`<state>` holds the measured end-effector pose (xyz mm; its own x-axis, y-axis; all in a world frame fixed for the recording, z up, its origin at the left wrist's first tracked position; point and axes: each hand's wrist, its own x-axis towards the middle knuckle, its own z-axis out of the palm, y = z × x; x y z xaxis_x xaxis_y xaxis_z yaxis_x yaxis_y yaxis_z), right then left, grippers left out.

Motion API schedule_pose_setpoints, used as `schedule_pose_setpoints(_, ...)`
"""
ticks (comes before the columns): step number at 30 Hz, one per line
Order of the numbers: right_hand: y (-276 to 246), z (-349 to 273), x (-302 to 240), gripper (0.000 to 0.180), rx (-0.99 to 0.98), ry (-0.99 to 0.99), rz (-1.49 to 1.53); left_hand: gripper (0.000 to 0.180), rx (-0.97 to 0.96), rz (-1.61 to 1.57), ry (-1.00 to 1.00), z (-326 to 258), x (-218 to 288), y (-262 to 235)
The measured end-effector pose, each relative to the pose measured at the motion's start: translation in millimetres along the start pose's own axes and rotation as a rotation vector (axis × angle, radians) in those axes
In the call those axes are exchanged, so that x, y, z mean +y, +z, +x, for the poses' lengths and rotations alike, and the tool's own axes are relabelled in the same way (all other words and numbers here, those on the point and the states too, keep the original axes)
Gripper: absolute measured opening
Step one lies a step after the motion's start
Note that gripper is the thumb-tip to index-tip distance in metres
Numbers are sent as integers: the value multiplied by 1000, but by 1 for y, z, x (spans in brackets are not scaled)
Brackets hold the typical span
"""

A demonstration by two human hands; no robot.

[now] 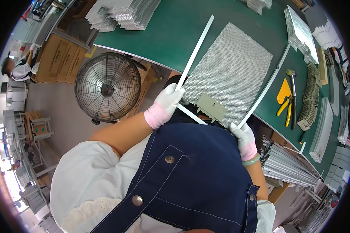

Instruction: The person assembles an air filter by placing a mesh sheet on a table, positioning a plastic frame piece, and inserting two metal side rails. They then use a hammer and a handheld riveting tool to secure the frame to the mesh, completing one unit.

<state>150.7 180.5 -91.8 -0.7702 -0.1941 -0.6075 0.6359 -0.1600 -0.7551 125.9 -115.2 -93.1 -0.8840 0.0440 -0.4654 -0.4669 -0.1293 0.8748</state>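
My left hand [168, 103], in a white glove with a pink cuff, is closed around a long white frame strip [196, 50] at its near end. Similarly gloved, my right hand [243, 138] grips the near end of another white strip [264, 90]. Between the two lies a silver mesh panel [237, 58], partly on the table and overhanging its near edge. A short white strip [191, 115] runs from beside my left hand towards my apron. On the panel's near edge sits a grey-green plastic piece [210, 107]. Whether the strips join is hidden.
On the green table [175, 31] stand stacked mesh panels [132, 13], a hammer [293, 93], yellow-handled pliers [286, 110], a yellow scraper [284, 92] and a row of grey-green pieces [310, 97]. A black floor fan [107, 87] and cartons [58, 58] are on the left.
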Motion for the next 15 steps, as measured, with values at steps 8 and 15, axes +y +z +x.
schedule_pose_setpoints(8, -1, 0, 7, 28, -33, -46, 93, 34, -105, 93, 52, 16, -3, -4)
schedule_pose_setpoints(15, 17, 4, -1, 35, 60, -213, 284, 30, -221, -64, 80, 15, -4, 11)
